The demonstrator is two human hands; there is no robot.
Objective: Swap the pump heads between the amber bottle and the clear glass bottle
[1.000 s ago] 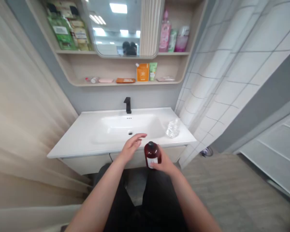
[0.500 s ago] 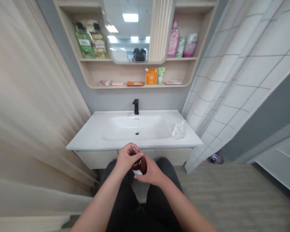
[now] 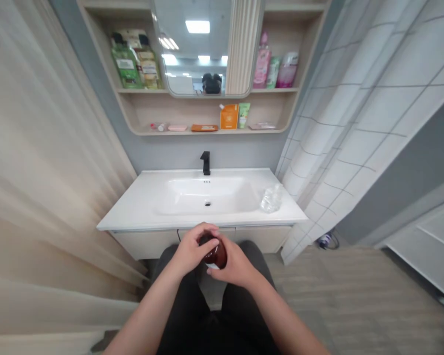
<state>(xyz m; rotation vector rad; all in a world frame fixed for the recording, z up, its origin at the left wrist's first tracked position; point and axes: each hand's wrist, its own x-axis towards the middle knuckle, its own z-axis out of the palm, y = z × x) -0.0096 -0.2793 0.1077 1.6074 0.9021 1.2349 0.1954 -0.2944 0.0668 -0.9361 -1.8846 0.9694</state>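
A dark reddish-brown bottle (image 3: 217, 255) with a white label is between my two hands, in front of the sink cabinet and above my lap. My right hand (image 3: 237, 264) wraps round the bottle's body from the right, thumb near the label. My left hand (image 3: 191, 249) curls over the top end from the left, with its fingers bent round it. The bottle's top is dark and partly hidden by these fingers, so its cap cannot be made out.
Beyond my hands is a white sink (image 3: 126, 199) with a black faucet (image 3: 206, 162). Crumpled clear plastic (image 3: 271, 198) lies on its right side. Shelves above hold green bottles (image 3: 127, 66), pink bottles (image 3: 262, 66) and an orange pouch (image 3: 229, 117). Curtains (image 3: 40, 172) hang at both sides.
My left hand's fingers have shifted over the bottle's top and its thumb has moved slightly. My right hand keeps its hold. The view has drifted slightly.
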